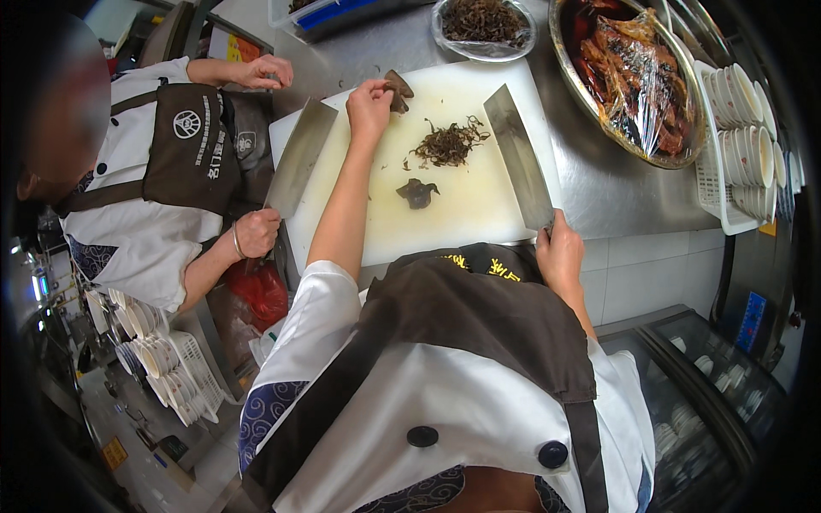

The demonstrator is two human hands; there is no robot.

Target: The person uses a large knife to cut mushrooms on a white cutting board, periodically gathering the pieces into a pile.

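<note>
My left hand point(370, 110), at the far side of the white cutting board point(346, 224), pinches a dark brown piece of fungus point(400, 90), probably wood ear. My right hand point(562, 251) grips the handle of a cleaver point(521, 160) at the board's right edge. The cleaver's broad blade lies over the board, pointing away from me. Between the hands sits a small heap of thin dark shreds point(452, 142). Nearer to me, a single uncut fungus piece point(418, 193) rests on the board.
At my left, a co-worker's hand point(256, 233) holds a second cleaver point(301, 160) over the board's left edge. A film-lined bowl of shreds point(485, 25) stands behind the board. To the right are a film-covered basin of meat point(641, 83) and a white basket point(712, 186) of bowls.
</note>
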